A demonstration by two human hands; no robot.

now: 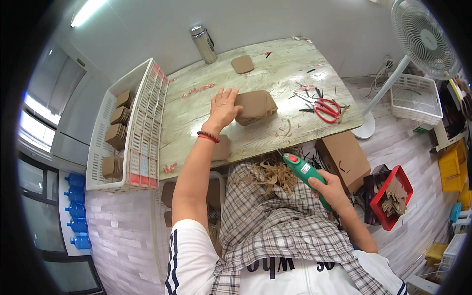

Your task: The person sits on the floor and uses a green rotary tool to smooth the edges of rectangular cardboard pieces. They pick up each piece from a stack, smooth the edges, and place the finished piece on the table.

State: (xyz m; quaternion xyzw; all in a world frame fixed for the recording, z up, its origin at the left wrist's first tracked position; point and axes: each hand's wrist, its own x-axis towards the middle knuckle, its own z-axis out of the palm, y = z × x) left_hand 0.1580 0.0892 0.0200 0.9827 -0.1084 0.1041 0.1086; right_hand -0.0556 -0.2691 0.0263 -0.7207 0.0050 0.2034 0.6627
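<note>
My left hand (224,107) lies on the table with its fingers stretched out, holding nothing. Its thumb side meets the left edge of a stack of brown rounded-corner pieces (255,104). Over my lap, my right hand (330,188) grips green electric scissors (304,173), a handheld power cutter with a red button. The cutter's tip points up and left, below the table edge. Thin brown trimmings (275,176) are heaped on my checked apron (265,221) beside it. One brown piece (242,64) lies farther back, and another (221,148) sits near the front edge, partly behind my forearm.
Red-handled scissors (326,109) lie on the table's right side among dark scraps. At the back stands a steel flask (203,44). A white crate (142,123) with brown stacks is at left. Right are a cardboard box (344,160), a red bin (404,183) and a fan (426,40).
</note>
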